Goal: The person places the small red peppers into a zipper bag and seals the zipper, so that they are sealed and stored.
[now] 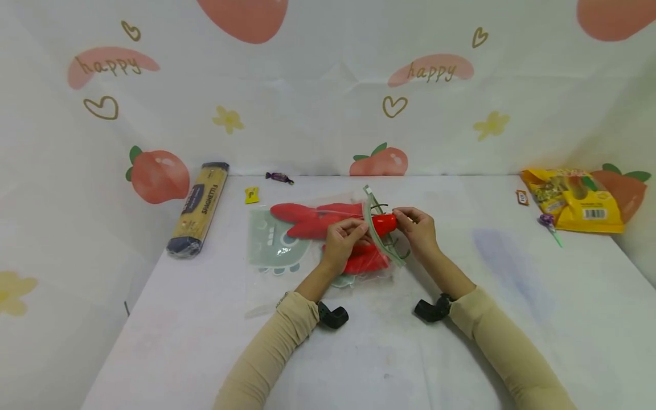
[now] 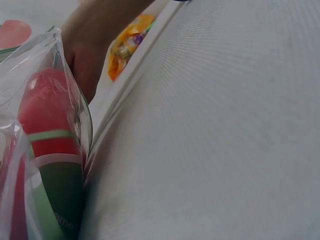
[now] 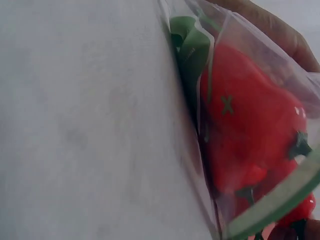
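Observation:
A clear zip bag (image 1: pixel 258 290) with a pale green printed pattern lies in mid-table, several long red chili peppers (image 1: pixel 292 213) inside it. Its green zip strip (image 1: pixel 380 242) bows apart at the right end. With thumb and fingers my left hand (image 1: pixel 342 242) pinches the bag beside this mouth. One glossy red chili pepper (image 1: pixel 384 224) pokes through the mouth, and my right hand (image 1: pixel 417 228) pinches its stem end. Through the plastic, red peppers (image 3: pixel 250 115) with green stems fill the right wrist view. The left wrist view shows another red pepper (image 2: pixel 47 100) behind the film.
A spaghetti pack (image 1: pixel 200 210) lies at the left edge. Near the back are a yellow wrapped candy (image 1: pixel 251 195) and a purple wrapped candy (image 1: pixel 279 177). At the right lie a yellow snack bag (image 1: pixel 584 208), a small brown packet (image 1: pixel 522 197) and a purple lollipop (image 1: pixel 547 221).

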`<state>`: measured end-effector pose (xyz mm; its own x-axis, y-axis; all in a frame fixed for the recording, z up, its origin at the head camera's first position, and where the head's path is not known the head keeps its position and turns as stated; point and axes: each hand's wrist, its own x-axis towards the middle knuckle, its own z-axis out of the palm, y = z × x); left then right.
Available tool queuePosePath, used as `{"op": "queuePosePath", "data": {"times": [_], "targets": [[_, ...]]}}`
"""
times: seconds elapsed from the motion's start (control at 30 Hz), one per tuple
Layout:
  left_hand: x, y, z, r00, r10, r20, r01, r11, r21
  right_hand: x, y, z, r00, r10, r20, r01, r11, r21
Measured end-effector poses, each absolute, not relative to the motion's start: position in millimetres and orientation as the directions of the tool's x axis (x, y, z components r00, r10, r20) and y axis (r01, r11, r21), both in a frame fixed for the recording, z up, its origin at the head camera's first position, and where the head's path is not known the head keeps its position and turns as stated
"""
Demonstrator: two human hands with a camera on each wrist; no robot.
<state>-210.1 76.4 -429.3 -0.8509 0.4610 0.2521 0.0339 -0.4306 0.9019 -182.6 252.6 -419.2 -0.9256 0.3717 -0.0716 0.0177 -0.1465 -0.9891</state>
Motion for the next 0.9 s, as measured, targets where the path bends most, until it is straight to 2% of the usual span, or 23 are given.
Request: {"op": "queuePosePath", "data": {"times": [0.13,0.27,0.37,0.43,0.53,0.67,0.77,0.9], "targets": [[-209,76,-429,-0.848,0.462,0.26,0.041,-0.432,0.901,-187,242,-421,-0.936,0.352,-0.006,0.052,0.119,-0.991],[-209,77,-429,-0.851,0.453,0.264,0.034,-0.455,0.89,-188,237,-420,-0.957,0.284,0.055,-0.001,0.187,-0.982],[-209,79,-430,-0.853,0.45,0.264,0.025,-0.47,0.882,-185,243,-418,-0.96,0.269,0.074,-0.051,0.092,-0.994],[-210,79,-430,-0.855,0.445,0.267,0.024,-0.48,0.877,-181,252,-414,-0.959,0.28,0.043,-0.038,0.024,-0.999],[-210,79,-430,-0.858,0.435,0.273,0.025,-0.497,0.868,-173,265,-407,-0.966,0.243,-0.09,0.085,-0.028,-0.996],[-212,77,-430,-0.859,0.427,0.282,0.026,-0.515,0.857,-164,273,-398,-0.952,0.072,-0.297,0.299,0.008,-0.954],[-212,76,-429,-0.859,0.423,0.287,0.028,-0.522,0.853,-163,269,-396,-0.93,-0.004,-0.368,0.368,-0.009,-0.93],[-213,77,-430,-0.859,0.429,0.28,0.019,-0.519,0.854,-164,261,-397,-0.929,0.017,-0.369,0.363,-0.143,-0.921]]}}
